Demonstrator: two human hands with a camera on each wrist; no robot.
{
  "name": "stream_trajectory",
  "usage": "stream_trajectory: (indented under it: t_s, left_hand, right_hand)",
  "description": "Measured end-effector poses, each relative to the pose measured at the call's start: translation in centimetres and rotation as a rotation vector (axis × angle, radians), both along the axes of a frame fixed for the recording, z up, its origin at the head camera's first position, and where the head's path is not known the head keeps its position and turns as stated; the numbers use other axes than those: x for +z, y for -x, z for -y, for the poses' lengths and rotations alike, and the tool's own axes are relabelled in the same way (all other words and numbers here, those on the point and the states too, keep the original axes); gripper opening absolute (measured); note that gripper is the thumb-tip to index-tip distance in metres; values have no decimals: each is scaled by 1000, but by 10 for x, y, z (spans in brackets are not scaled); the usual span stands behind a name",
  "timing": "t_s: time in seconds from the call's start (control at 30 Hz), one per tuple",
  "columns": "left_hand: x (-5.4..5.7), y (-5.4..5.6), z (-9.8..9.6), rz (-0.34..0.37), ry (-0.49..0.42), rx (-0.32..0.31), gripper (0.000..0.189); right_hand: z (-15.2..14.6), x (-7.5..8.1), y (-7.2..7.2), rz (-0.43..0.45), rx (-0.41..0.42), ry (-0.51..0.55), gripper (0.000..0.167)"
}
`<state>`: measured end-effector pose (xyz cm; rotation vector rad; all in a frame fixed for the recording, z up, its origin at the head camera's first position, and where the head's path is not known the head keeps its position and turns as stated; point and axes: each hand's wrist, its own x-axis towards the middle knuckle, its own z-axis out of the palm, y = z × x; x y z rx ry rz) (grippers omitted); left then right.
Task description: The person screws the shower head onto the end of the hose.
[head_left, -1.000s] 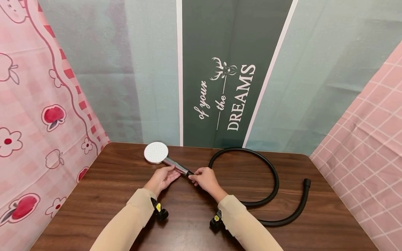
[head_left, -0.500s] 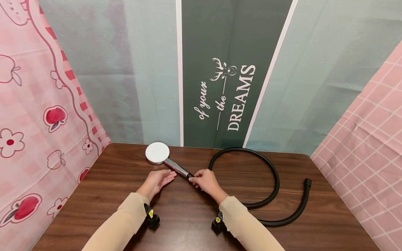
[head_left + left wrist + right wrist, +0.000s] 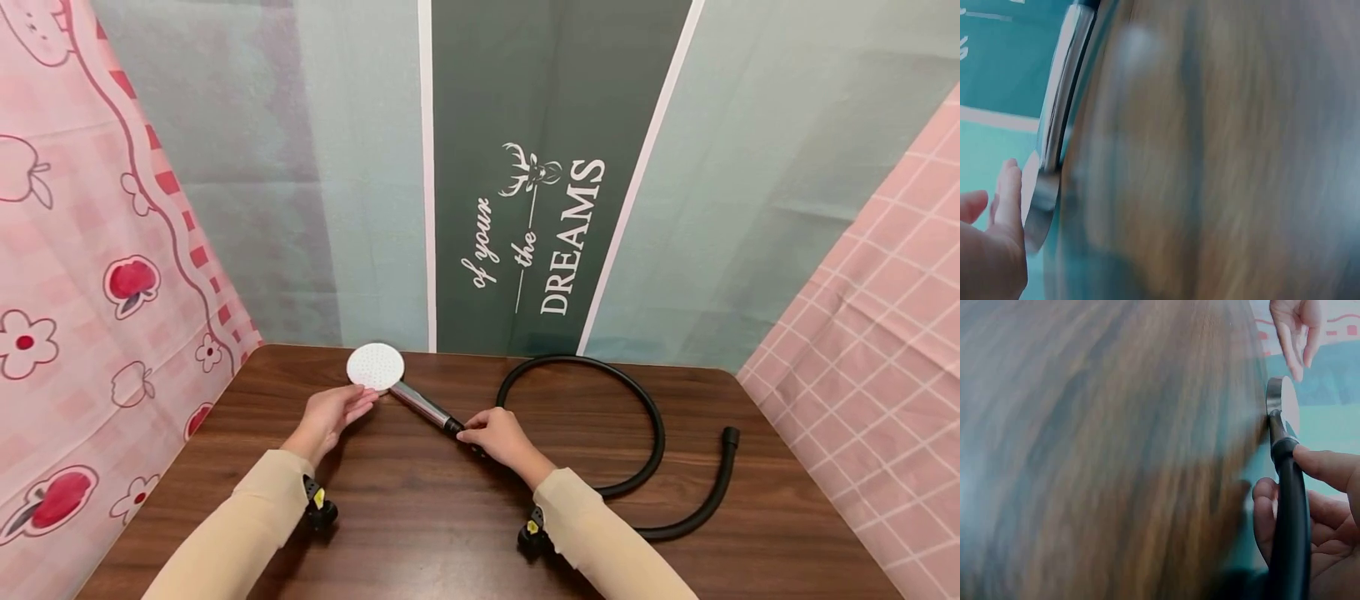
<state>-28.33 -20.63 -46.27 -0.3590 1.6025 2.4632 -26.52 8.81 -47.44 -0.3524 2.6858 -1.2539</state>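
A chrome shower head with a white round face (image 3: 375, 367) lies toward the back of the wooden table, its handle (image 3: 422, 404) slanting down to the right. My left hand (image 3: 330, 418) is beside the face with fairly straight fingers; its fingertips overlap the lower rim, and whether they touch cannot be told. My right hand (image 3: 501, 439) pinches the black shower hose (image 3: 1291, 525) just behind the handle's lower end, thumb on one side and fingers on the other. Handle and hose end meet in line there. In the left wrist view the chrome handle (image 3: 1063, 87) rises past my fingers.
The hose loops (image 3: 660, 433) across the right side of the wooden table (image 3: 405, 533), with its free end (image 3: 731, 437) pointing up at the right. A grey-green cloth (image 3: 525, 83) hangs behind the table, and pink patterned cloths (image 3: 75, 275) hang at both sides.
My left hand has left the handle and moved left and up to the shower face. My right hand stays at the hose end, shifted slightly down and right.
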Motion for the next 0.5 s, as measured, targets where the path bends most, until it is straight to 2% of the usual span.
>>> stream_trajectory:
  t_s: [0.1, 0.3, 0.4, 0.5]
  left_hand:
    - [5, 3, 16, -38, 28, 17, 46]
    - [8, 3, 43, -65, 134, 28, 47]
    - [9, 2, 53, -103, 215, 46, 49]
    - [11, 2, 62, -135, 290, 69, 50]
  right_hand:
    - [-9, 3, 1, -17, 3, -15, 21]
    - [-36, 6, 5, 2, -1, 120, 31]
    - [-55, 6, 8, -43, -32, 157, 35]
    - [-81, 9, 10, -127, -84, 93, 37]
